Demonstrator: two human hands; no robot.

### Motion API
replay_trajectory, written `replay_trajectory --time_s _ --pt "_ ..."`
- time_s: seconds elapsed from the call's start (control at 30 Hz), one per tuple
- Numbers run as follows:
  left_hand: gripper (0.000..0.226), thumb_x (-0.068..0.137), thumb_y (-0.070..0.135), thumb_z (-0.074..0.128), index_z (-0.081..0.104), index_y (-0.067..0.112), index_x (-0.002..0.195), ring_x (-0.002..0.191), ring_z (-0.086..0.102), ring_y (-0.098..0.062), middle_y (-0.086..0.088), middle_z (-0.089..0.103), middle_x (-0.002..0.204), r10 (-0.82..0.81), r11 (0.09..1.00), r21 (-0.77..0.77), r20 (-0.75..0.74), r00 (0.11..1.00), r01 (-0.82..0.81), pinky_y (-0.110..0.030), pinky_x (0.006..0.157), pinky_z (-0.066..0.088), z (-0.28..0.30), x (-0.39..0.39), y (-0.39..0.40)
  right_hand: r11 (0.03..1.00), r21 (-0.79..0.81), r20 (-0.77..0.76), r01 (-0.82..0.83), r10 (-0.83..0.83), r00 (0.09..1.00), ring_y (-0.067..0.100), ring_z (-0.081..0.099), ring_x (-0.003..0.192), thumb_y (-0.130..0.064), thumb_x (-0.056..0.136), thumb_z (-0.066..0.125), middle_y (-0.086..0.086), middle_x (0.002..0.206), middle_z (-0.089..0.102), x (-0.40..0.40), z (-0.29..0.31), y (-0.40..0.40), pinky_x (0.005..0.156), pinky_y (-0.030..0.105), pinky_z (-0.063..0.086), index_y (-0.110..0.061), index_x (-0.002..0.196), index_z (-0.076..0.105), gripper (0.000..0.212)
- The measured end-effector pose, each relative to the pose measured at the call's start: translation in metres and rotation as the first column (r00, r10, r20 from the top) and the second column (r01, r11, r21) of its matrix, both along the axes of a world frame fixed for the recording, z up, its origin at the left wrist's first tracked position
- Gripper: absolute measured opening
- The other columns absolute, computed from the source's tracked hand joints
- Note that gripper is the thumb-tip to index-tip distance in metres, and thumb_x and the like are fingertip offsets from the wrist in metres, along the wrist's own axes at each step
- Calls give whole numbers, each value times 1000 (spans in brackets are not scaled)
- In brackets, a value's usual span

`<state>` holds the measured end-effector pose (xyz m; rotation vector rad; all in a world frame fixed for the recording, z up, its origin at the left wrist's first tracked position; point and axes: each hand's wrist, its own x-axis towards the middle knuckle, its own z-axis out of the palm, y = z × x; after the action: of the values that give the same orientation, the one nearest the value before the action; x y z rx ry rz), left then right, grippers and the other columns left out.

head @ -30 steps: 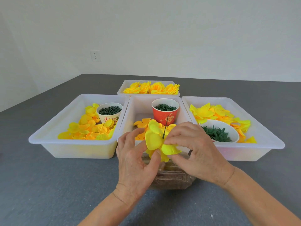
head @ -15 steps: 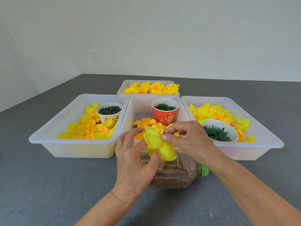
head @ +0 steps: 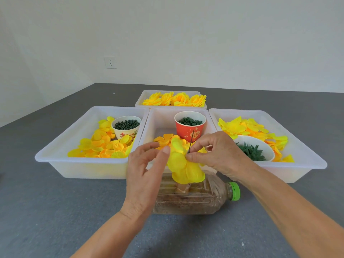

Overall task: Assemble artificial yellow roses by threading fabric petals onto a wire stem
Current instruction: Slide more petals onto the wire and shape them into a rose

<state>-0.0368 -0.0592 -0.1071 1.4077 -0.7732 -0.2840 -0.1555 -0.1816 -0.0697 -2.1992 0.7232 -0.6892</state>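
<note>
My right hand (head: pixel 217 155) pinches the yellow petal layer (head: pixel 183 164) where the wire stem (head: pixel 191 141) pokes through, probably to seat it lower. Left hand (head: pixel 147 164): grip spread, fingertips beside the petals, likely steadying. The half-built rose sits above a plastic bottle (head: pixel 195 198) lying on the tabletop (head: pixel 55 211), which seems to hold the stem upright. Count: four white trays, nearest-centre tray (head: pixel 162 118); two paper cups, red cup (head: pixel 189 125); one white bowl (head: pixel 255 149); roughly four finished roses (head: pixel 175 99) in the back tray
</note>
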Motion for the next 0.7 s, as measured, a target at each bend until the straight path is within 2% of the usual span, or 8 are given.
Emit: replay_trajectory --time_s 0.1,0.2,0.37,0.43,0.5,0.57,0.63,0.7 --pt "22 74 27 76 67 18 56 109 56 -12 9 64 105 -9 1000 8 -114 993 10 -33 90 44 6 -1 -6 1000 -11 -13 8 -8 1000 7 62 80 -20 68 81 -9 75 69 2 3 1 79 28 48 -27 62 70 15" --pt "28 74 9 74 64 18 49 100 61 -12 5 67 102 -26 1000 -3 -251 968 26 -26 77 44 10 0 -10 1000 -9 -22 14 -14 1000 9 62 80 -19 68 81 -8 75 69 2 4 2 77 27 48 -26 61 70 15" --pt "25 75 -2 66 63 12 55 92 61 -20 -6 68 102 1 995 93 -356 934 34 -31 75 45 -1 5 -15 999 34 -23 18 -17 1000 10 63 82 -20 68 81 -6 78 70 1 2 1 76 28 47 -23 64 72 11" --pt "25 72 3 67 61 15 51 89 60 -19 4 67 93 28 986 167 -238 971 13 -30 73 45 -2 3 -14 999 38 -31 20 -18 999 9 62 82 -20 68 81 -8 77 70 1 2 1 74 27 47 -24 62 71 12" --pt "12 67 12 70 64 22 64 88 55 -16 13 62 86 93 971 209 132 987 -119 -30 75 45 2 2 -11 999 45 -50 27 -25 998 11 62 83 -21 68 81 -7 78 69 1 3 0 75 29 48 -25 60 70 15" --pt "20 68 17 71 67 23 87 99 45 -10 13 56 100 119 974 115 479 870 -197 -19 85 37 7 2 -10 998 45 -63 32 -29 998 12 62 82 -20 67 81 -6 77 68 2 5 1 75 31 49 -27 57 69 17" --pt "24 71 25 69 71 23 95 104 44 -4 16 56 106 24 997 52 569 822 -65 -10 89 33 14 2 -13 999 39 -65 30 -28 997 12 62 80 -20 67 81 -6 76 69 3 6 1 74 30 50 -29 57 68 18" --pt "18 73 27 71 75 27 90 98 51 4 27 60 94 -120 992 93 556 822 82 -16 88 40 19 2 -17 999 39 -62 29 -26 998 12 62 80 -19 67 81 -5 76 69 4 6 1 77 31 51 -29 58 68 18"
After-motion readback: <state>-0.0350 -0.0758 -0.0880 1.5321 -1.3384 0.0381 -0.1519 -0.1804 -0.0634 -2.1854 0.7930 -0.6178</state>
